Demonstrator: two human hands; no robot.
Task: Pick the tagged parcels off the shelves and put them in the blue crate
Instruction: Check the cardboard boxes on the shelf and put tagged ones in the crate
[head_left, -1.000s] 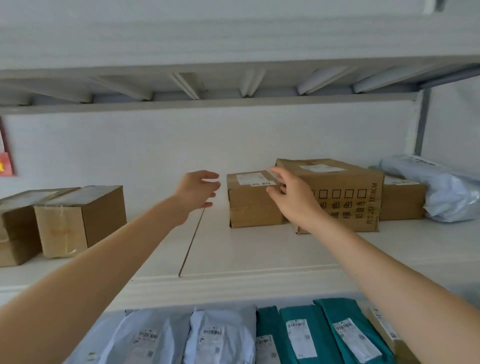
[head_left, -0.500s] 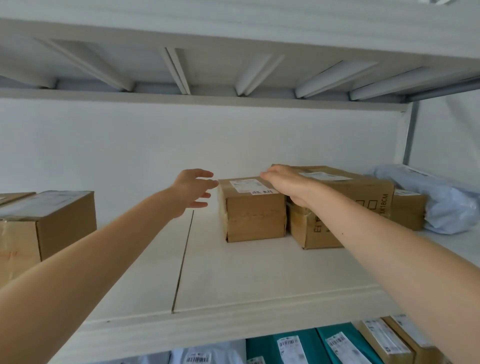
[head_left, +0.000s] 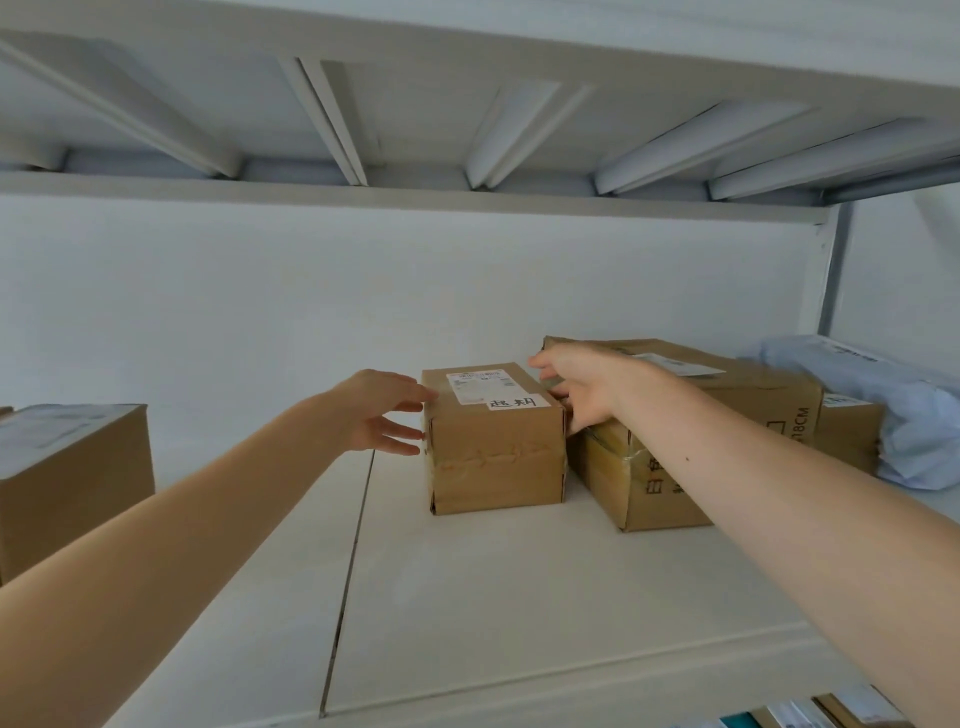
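A small brown cardboard parcel (head_left: 496, 452) stands on the white shelf (head_left: 519, 597), with a shipping label and a small white handwritten tag on its top. My left hand (head_left: 382, 410) is at the parcel's left side, fingers straight and touching its left edge. My right hand (head_left: 582, 384) reaches over the parcel's top right corner, fingers spread, in the gap between it and the larger box. The blue crate is out of view.
A larger brown box (head_left: 691, 441) sits right of the parcel, with another box (head_left: 847, 431) and a pale blue poly bag (head_left: 909, 415) behind it. A brown box (head_left: 67, 483) stands at the left. The upper shelf's underside (head_left: 467, 104) hangs overhead. Parcels on the lower shelf (head_left: 831, 714) peek in at the bottom right.
The view has moved closer and upward. My left hand has come right to touch the parcel's left side. My right hand has slid from the tag to the parcel's right top corner.
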